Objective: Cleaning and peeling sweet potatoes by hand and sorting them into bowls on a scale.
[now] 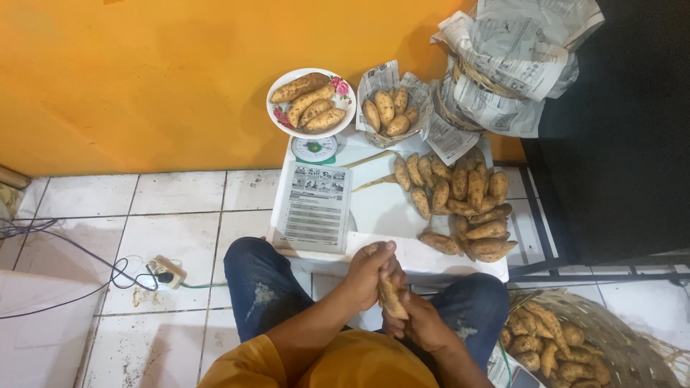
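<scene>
Both my hands hold one brown sweet potato (392, 296) upright over my lap, at the near edge of a low white table (381, 208). My left hand (370, 271) wraps its upper end and my right hand (417, 323) grips its lower end. A pile of several sweet potatoes (463, 205) lies on the right half of the table. A floral plate (343, 92) with several sweet potatoes rests on a small kitchen scale (314, 149) at the table's far side. Beside it stands a small newspaper-lined basket (392, 108) holding more.
A printed sheet (316, 205) lies on the table's left part. Stacked newspaper-lined baskets (503, 65) stand at the far right. A big woven basket of sweet potatoes (575, 345) sits on the tiled floor at my right. A power strip and cables (162, 273) lie left.
</scene>
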